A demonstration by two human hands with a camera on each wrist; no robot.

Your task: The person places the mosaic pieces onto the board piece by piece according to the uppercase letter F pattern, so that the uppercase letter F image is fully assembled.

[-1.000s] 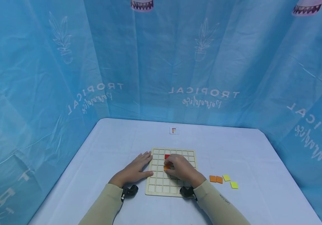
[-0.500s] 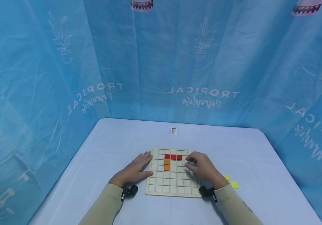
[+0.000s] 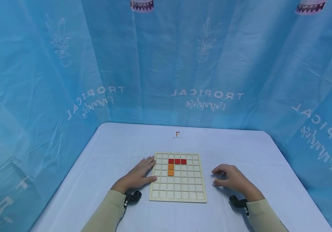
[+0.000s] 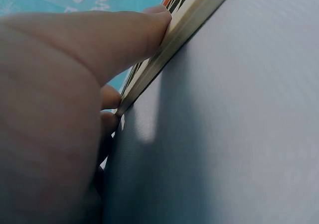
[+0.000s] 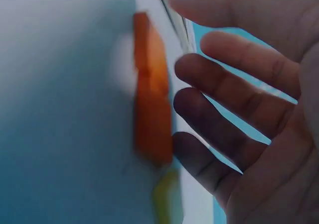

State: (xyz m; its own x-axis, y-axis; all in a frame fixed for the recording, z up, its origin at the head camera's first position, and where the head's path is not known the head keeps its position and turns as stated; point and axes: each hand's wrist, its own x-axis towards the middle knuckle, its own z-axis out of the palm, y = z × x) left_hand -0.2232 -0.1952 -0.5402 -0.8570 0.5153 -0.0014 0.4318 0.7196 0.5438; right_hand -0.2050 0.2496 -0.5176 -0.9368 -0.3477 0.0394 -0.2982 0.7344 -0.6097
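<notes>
My left hand (image 3: 136,175) lies with its fingers stretched along the left edge of a pale wooden grid board (image 3: 188,187). Its thumb (image 4: 134,35) presses on the board's rim in the left wrist view. Set in the board's cells are a row of red square tiles (image 3: 177,161) and, below the leftmost, two orange tiles (image 3: 170,167). To the right of the board, my right hand (image 3: 235,182) hovers with loosely bent fingers and holds nothing. Close beside its fingertips in the right wrist view are loose orange tiles (image 5: 153,124) and a yellow tile (image 5: 168,199), hidden in the head view.
A small printed card (image 3: 178,134) with a coloured grid pattern lies behind the board. The white-covered table (image 3: 119,141) is enclosed by blue curtains (image 3: 160,64) at the back and sides. A black wrist device (image 3: 237,202) hangs below the right wrist.
My right hand has drawn back from the orange tile on the board and moved right, over the loose tiles, covering them. The left hand stays at the board's edge.
</notes>
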